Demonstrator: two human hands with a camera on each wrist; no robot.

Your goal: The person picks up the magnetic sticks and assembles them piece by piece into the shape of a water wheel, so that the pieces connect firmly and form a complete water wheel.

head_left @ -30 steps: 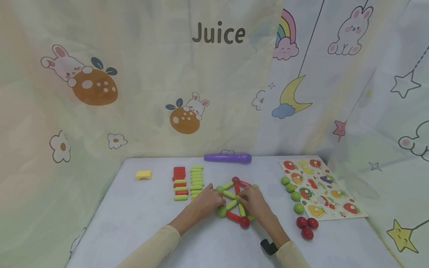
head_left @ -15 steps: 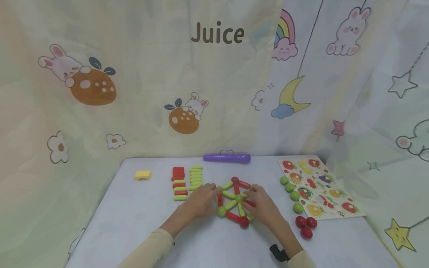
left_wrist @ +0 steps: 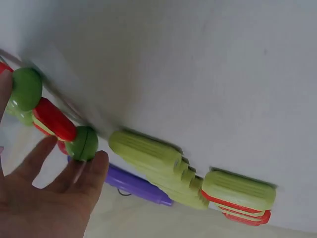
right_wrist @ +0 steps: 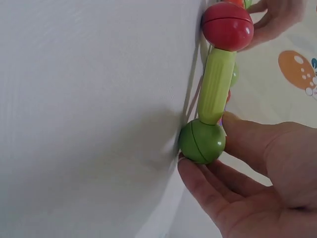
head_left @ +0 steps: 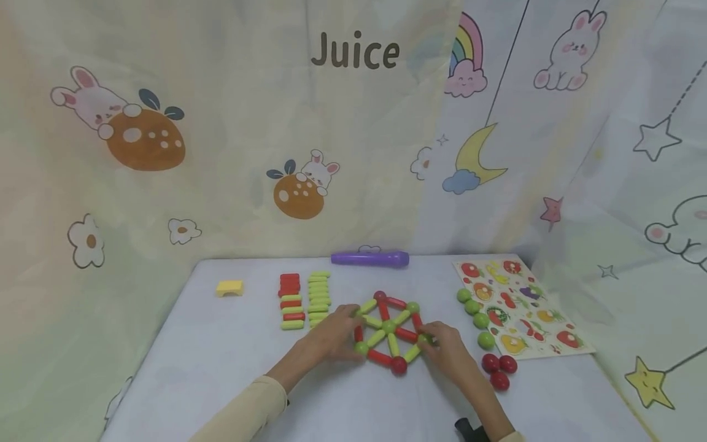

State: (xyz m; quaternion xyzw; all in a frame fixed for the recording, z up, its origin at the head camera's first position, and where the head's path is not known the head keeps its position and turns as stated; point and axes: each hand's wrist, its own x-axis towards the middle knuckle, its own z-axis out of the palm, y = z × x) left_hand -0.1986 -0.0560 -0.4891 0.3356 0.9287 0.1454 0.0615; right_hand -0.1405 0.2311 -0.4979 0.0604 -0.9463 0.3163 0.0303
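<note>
A flat six-sided wheel of red and light green toy building sticks and balls lies on the table, with a green hub ball [head_left: 389,327] at its middle. At its left edge my left hand [head_left: 334,334] rests with spread, fairly straight fingers. In the left wrist view those fingertips touch a green corner ball [left_wrist: 82,144], and the thumb lies by another green ball [left_wrist: 26,89]. My right hand [head_left: 446,348] pinches the green ball [right_wrist: 202,141] at the right corner between thumb and fingers. A light green stick [right_wrist: 217,85] joins that ball to a red ball [right_wrist: 228,26].
Red and green sticks [head_left: 291,304] and light green sticks [head_left: 318,293] lie stacked at the left. Beyond are a yellow block [head_left: 229,288] and a purple microphone-shaped toy [head_left: 370,259]. Loose green balls [head_left: 481,320], red balls [head_left: 499,381] and a fruit sheet [head_left: 544,319] are right.
My right hand has moved from the hub outward to the right corner ball; a red stick now spans hub to corner. The left hand has shifted slightly along the left edge.
</note>
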